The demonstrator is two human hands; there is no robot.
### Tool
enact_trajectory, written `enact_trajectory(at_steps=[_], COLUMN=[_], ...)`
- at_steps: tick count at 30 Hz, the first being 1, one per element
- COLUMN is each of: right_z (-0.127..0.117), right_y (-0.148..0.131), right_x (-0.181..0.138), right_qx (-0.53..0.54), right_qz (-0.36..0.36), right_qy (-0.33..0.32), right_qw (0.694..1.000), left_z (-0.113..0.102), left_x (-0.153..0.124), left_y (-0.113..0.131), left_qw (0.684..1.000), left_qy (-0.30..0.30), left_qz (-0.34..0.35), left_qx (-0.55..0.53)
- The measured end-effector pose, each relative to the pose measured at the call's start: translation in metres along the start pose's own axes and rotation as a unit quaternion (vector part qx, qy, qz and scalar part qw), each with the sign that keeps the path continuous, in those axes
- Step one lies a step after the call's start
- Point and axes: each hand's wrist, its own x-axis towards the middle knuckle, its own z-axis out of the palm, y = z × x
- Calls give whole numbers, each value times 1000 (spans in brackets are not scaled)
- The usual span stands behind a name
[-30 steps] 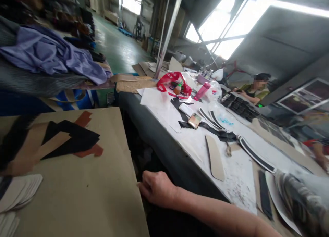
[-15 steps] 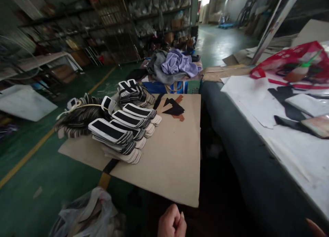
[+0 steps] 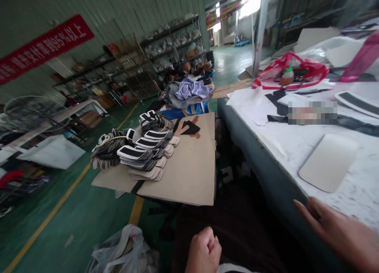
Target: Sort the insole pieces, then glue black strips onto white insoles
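- Low in the middle of the view, left hand [image 3: 203,251] curled into a fist, with nothing seen inside it, hanging over dark ground just right of a crumpled clear plastic bag [image 3: 118,251].
- At the lower right, right hand [image 3: 340,229] spread open and flat, fingers stretched out, gripping nothing, lying at the near edge of the tabletop [image 3: 299,141].
- Just beyond that hand, apart from it, a beige rounded piece [image 3: 328,162] lying flat on the white tabletop.
- Farther back on the tabletop, a red bag [image 3: 291,71] with a small bottle in it, black strips [image 3: 276,97], and a pink bottle [image 3: 364,54] at the far right.
- Left of the tabletop, a low cardboard sheet [image 3: 192,174] bearing fanned stacks of black-and-white pieces [image 3: 145,152] and a few black and brown scraps [image 3: 190,128].
- Behind the sheet, a heap of purple and grey cloth [image 3: 188,89]; on the green wall, a red banner [image 3: 41,44].
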Motion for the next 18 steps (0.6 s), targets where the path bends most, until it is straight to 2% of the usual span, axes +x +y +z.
enact_trajectory(at_steps=[2,4,6,10,18], right_z=[-5,-8,-11,-19,-31], right_y=[-2,-7,-10,-12,-14], right_x=[1,3,2,-2,-3], right_qx=[-34,-55,-51,-26,12], right_qz=[-8,-17,-31,-46,-31], right_qy=[-23,-8,4,-13,-35], right_qw=[999,998,998,999,999], left_z=[4,8,13,24,49], left_x=[-9,-17,-23,-31,-50], left_y=[14,29,43,71,112], left_qw=[1000,999,997,993,977], left_qy=[7,12,14,14,-42], left_qz=[11,21,33,64,152], left_qx=[21,44,65,102,143])
